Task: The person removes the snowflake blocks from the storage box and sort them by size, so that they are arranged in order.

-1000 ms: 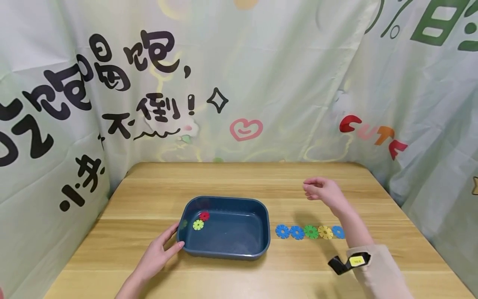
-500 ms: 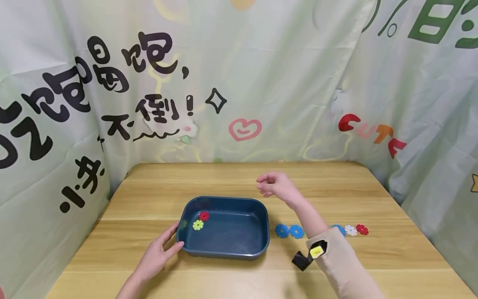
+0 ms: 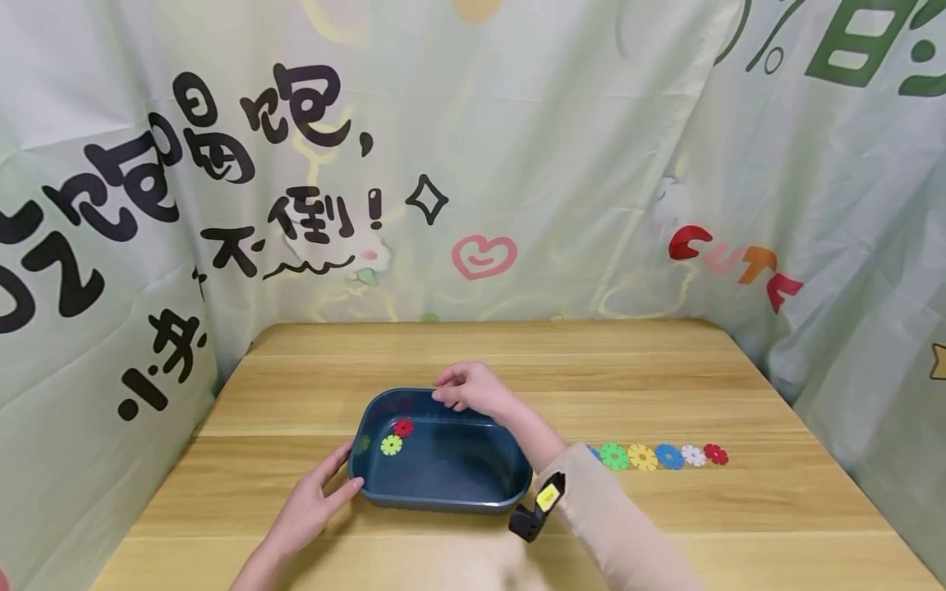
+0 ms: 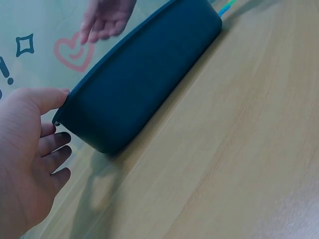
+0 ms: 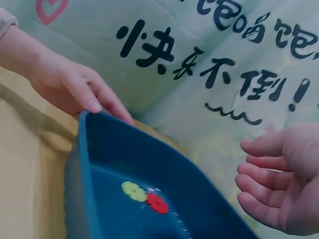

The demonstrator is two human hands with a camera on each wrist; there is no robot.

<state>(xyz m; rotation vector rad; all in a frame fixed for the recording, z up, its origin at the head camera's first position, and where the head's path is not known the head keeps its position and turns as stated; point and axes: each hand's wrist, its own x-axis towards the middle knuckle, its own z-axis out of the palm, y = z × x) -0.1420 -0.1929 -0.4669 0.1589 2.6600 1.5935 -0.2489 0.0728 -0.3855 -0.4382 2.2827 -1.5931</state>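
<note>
My left hand (image 3: 314, 501) grips the left end of a dark blue plastic basin (image 3: 443, 502), thumb at the rim. In the left wrist view the thumb lies on the rim of the basin (image 4: 134, 84), with the other fingers bent below it. Inside, near the left end, lie a red notched plastic disc (image 3: 402, 428) and a yellow-green one (image 3: 391, 445). Over the basin's far rim hovers my right hand (image 3: 476, 387), its fingers loosely bent. Seen from the right wrist, nothing shows between the fingers of that hand (image 5: 284, 179).
A row of notched discs runs along the table (image 3: 776, 501) right of the basin: blue, green (image 3: 613, 456), yellow (image 3: 642, 457), blue, white (image 3: 693, 455) and red (image 3: 715, 454). My right forearm covers the row's left end. Printed cloth (image 3: 576, 164) hangs behind and at both sides.
My right hand has swung left from above the row of discs to the basin's far rim. The left hand and basin stay put; the row's right end is now uncovered.
</note>
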